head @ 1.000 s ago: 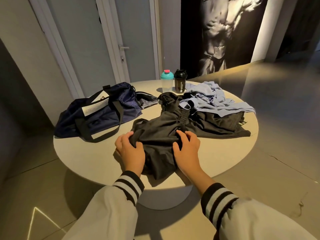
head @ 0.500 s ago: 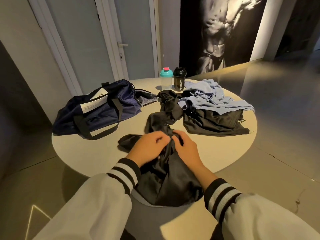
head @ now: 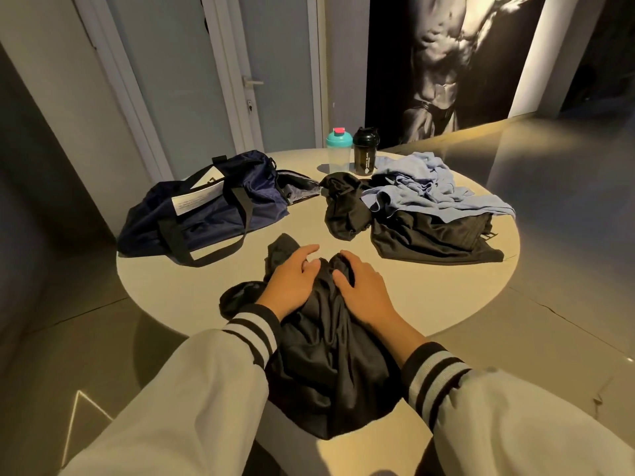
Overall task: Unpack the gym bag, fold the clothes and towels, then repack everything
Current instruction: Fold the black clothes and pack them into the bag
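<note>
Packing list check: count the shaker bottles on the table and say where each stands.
2. The teal-lidded bottle stands at the table's far edge; the black bottle stands just right of it, by the blue cloth. Others may hide in the bag.

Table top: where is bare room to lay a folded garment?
Bare: near right, between the black garment and the black clothes pile; near left, before the gym bag. Crowded: far side, with teal shaker, black shaker and blue cloth.
</note>
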### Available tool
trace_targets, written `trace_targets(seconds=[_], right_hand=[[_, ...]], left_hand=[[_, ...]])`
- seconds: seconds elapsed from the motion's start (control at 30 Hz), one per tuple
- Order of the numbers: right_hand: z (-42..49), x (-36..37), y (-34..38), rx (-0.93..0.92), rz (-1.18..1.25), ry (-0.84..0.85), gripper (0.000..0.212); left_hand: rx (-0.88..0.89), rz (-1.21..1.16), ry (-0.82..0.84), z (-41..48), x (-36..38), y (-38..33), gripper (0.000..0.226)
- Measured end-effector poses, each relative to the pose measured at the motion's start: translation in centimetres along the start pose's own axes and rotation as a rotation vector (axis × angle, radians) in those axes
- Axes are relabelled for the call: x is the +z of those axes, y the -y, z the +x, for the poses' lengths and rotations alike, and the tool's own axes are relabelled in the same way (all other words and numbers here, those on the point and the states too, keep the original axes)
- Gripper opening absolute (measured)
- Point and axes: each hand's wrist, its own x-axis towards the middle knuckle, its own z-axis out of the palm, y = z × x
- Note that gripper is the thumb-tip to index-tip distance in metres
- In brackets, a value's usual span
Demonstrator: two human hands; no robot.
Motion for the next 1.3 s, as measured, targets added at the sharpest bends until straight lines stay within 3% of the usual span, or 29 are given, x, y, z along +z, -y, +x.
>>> trace_targets(seconds=[0.1, 0.17, 0.27, 0.37, 0.53, 0.67, 0.77, 0.87, 0.93, 1.1, 1.3], right_hand=[[-0.5, -0.4, -0.4, -0.117, 0.118, -0.037, 0.045], [-1.0, -0.6, -0.2, -0.181, 0.133, -0.134, 0.040], [-1.6, -0.9, 0.1, -0.132, 0.196, -0.396, 0.036], [-2.0, -1.3, 0.4, -0.053, 0.226, -0.539, 0.032], [-2.5, -1.6, 0.9, -0.015, 0.257, -0.301, 0.022], [-2.3, -1.6, 0.9, 0.084, 0.253, -0.101, 0.052], [-2.4, -1.3, 0.8, 0.099, 0.076, 0.023, 0.067], [-2.8, -1.3, 0.9, 0.070, 0.052, 0.059, 0.063], [-3.3, -1.5, 1.1, 0.044, 0.107, 0.053, 0.051], [-4.8, -2.5, 2.2, 0.039, 0.305, -0.080, 0.031], [-7.4, -5.6, 3.9, -0.006, 0.352, -0.500, 0.033]], left_hand=[[0.055, 0.256, -0.052, 0.4, -0.1, 0.7, 0.050], [0.034, 0.487, 0.073, 0.4, -0.1, 0.7, 0.066], [0.002, 0.578, 0.249, 0.1, 0.0, 0.8, 0.073], [0.017, 0.603, 0.130, -0.3, 0.1, 0.6, 0.069], [-0.070, 0.492, 0.260, -1.0, -0.5, 0.4, 0.071], [-0.093, 0.530, 0.317, -1.3, -1.1, -1.8, 0.043], [-0.094, 0.531, 0.275, -1.6, -0.8, -1.4, 0.043], [-0.059, 0.622, 0.276, -2.6, -0.3, -0.2, 0.055], [-0.054, 0.700, 0.296, -2.7, 0.2, 0.0, 0.051], [-0.034, 0.650, 0.273, -3.3, 0.4, -1.6, 0.023], [0.030, 0.419, 0.126, -4.9, -0.4, -3.5, 0.016]])
